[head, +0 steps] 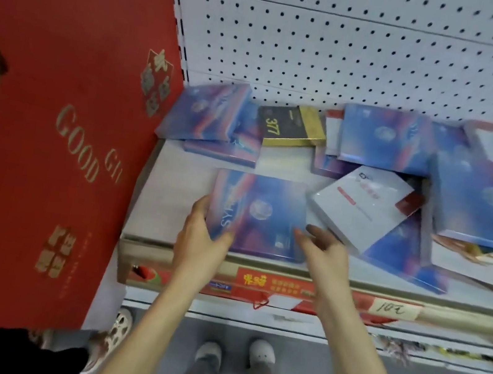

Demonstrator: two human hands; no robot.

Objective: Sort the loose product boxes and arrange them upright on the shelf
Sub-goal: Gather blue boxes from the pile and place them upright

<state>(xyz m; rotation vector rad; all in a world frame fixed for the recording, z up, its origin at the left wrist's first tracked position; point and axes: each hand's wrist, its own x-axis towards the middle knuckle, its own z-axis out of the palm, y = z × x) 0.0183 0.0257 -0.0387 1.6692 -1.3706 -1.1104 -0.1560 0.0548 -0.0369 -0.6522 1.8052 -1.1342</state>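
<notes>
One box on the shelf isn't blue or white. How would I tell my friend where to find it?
Look at the white pegboard wall behind the shelf. At its foot, towards the left end and just right of a tilted blue box, lies the black box. It is the only black one, with a gold edge and 377 printed in yellow.

red panel [38,119]: GOOD | black-gold box [291,125]: 377 | blue box [266,216]: SY… | shelf tag [394,309]: perhaps 10

We cannot read the smeared print on the price strip [284,286]. The blue boxes [481,200] at far right blur and run off the edge, and the red gift box [38,119] is cut off at left.
</notes>
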